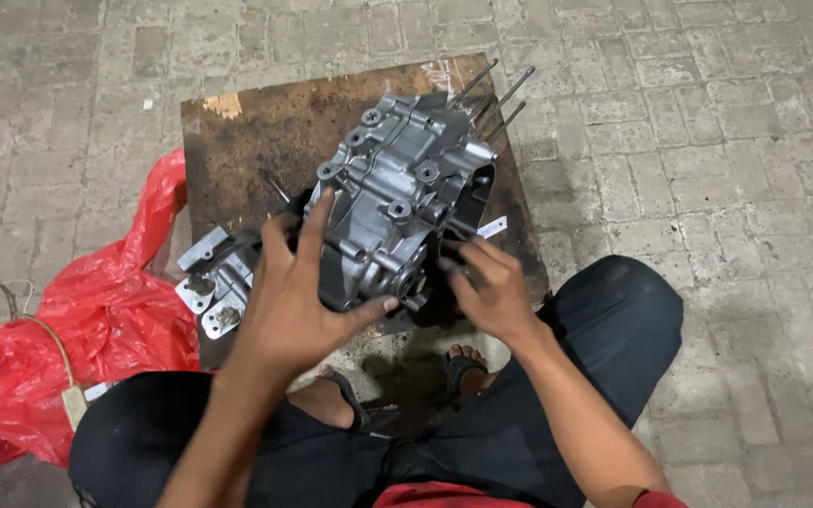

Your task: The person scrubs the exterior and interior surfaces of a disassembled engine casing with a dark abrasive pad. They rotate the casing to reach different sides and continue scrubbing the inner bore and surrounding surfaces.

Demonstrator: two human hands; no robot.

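A person's left hand (298,292), fingers spread, is pressed flat on the near side of a grey cast-metal engine crankcase (397,202) standing on a dark, stained wooden board (247,141). The right hand (491,287), at four o'clock from the casing, touches its lower edge with half-curled fingers; what they pinch, if anything, cannot be made out. Steadying the block with both palms looks wise, since long studs (501,94) project at one o'clock. A red plastic bag (96,310) lies at nine o'clock; the casing's underside is hidden.

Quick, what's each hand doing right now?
Left hand: open, fingers spread, pressed against the grey engine casing.
Right hand: open, fingertips touching the casing's lower edge.
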